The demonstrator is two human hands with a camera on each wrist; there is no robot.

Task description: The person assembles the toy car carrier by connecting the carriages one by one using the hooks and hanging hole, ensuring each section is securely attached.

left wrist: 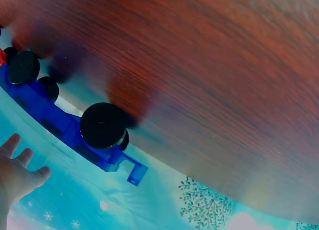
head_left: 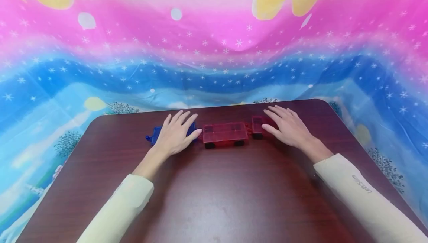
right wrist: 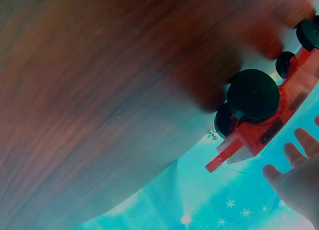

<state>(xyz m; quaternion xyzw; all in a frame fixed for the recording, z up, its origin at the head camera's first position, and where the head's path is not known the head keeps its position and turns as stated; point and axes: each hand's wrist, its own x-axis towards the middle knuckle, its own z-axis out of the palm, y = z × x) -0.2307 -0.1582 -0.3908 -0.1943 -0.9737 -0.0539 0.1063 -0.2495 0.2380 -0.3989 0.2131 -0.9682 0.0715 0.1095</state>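
Dark wood table (head_left: 214, 198) before a pink and blue cloth (head_left: 214, 49), toy train across it.
Left hand (head_left: 175, 135), fingers straight and spread, lies flat on the blue car (head_left: 152, 135); right hand (head_left: 289, 128), fingers straight, rests on the small red car (head_left: 257, 126); between them, coupled in line, sits the long red car (head_left: 224, 133).

I see a translucent blue plastic wheeled car (head_left: 154, 134) at the left end of a row near the table's far edge, coupled to a longer translucent red plastic car (head_left: 224, 133); a short red plastic car (head_left: 258, 125) ends the row. All stand upright on black wheels.
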